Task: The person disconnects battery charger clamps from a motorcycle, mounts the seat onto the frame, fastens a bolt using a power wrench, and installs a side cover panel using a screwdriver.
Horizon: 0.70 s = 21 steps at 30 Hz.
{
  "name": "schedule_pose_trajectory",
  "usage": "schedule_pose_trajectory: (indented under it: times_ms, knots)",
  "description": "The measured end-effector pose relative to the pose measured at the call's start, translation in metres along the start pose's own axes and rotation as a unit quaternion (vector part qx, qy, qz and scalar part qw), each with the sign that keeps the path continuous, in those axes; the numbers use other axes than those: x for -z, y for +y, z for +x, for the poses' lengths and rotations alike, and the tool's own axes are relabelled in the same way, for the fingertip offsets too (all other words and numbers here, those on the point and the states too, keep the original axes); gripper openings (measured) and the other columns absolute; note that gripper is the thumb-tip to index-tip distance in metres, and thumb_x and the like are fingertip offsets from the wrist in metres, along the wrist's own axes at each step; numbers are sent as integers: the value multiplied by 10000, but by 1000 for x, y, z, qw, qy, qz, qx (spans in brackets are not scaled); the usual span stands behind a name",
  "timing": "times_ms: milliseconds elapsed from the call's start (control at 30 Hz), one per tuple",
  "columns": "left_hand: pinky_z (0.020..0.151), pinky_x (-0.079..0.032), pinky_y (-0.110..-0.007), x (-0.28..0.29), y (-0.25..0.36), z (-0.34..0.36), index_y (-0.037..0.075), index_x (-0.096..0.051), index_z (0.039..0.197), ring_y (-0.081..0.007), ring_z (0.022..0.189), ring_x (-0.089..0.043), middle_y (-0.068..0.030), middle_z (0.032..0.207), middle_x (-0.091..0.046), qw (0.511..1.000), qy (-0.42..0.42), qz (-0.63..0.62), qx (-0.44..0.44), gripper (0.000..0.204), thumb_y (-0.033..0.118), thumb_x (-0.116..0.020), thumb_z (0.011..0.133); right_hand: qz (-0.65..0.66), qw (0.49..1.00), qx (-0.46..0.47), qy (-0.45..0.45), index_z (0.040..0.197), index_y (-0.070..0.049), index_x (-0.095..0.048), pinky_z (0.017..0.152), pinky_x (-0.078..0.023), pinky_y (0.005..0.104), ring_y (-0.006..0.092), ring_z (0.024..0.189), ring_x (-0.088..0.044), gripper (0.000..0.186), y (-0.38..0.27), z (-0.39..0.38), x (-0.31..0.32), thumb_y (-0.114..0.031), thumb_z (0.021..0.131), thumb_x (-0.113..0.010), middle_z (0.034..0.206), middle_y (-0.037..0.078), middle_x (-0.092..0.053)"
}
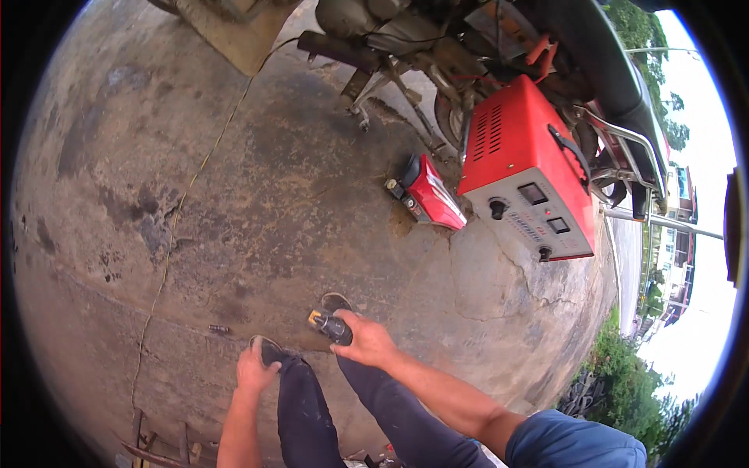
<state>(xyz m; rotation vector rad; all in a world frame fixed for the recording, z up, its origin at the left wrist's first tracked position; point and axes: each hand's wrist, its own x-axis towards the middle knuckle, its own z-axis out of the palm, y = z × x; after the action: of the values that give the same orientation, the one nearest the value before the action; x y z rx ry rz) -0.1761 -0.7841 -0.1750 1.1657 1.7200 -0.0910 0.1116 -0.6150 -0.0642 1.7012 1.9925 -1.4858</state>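
Observation:
My right hand [363,339] grips a small dark object with a yellow end [329,325], held above my shoes near the lower middle. My left hand [257,370] hangs beside my left trouser leg [300,394], fingers loosely bent with the thumb apart, with nothing visible in it. A small metal piece [219,329] lies on the concrete left of my feet. Beyond my hands, a red charger-like box [507,140] with knobs and a handle is by a motorbike [413,47]. A red and silver bodywork panel [433,195] with attached fittings rests left of the box.
A thin cable [193,179] runs across the stained concrete floor [117,257] at the left. Metal bars [140,444] lie at the lower left. At the right are a metal rail [679,226], shrubs [608,366], dark coiled material [577,394] and a road [624,265].

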Motion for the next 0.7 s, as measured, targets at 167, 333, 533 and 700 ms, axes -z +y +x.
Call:
schedule_pose_trajectory:
  times_ms: [167, 333, 533, 700]
  knots:
    - [915, -465, -487, 92, 222, -116, 73, -629, 1303, -389, 1019, -585, -175, 1064, -610, 934, -2, 119, -337, 759, 432, -887, 686, 125, 990, -44, -51, 1411, -113, -494, 951, -544, 463, 407, 1151, -661, 752, -102, -142, 129, -441, 815, -816, 1276, 220, -657]
    - [871, -489, -477, 165, 392, -234, 92, -715, 1084, -380, 1011, -646, -147, 1098, -679, 891, -48, -79, -444, 467, 273, -891, 691, 306, 950, -1, -61, 1580, -109, -328, 1106, -462, 447, 369, 1308, -593, 942, -143, -311, 272, -442, 846, -817, 1422, 229, -595]
    - [913, -516, -482, 203, 575, -341, 6, -698, 1121, -412, 1026, -660, -184, 1052, -710, 838, -84, -69, -535, 481, 269, -866, 755, 357, 908, 217, 34, 1502, -20, -439, 1144, -415, 450, 326, 1358, -517, 797, -124, -436, 356, -362, 888, -815, 1482, 186, -517]
    - [934, -514, -469, 192, 673, -341, 18, -718, 1045, -379, 1052, -647, -184, 1124, -691, 763, -151, 128, -615, 341, 323, -755, 896, 491, 815, 168, 256, 1320, 3, -628, 1032, -516, 385, 190, 1140, -656, 389, -95, -439, 374, -118, 965, -731, 1204, 91, -712]
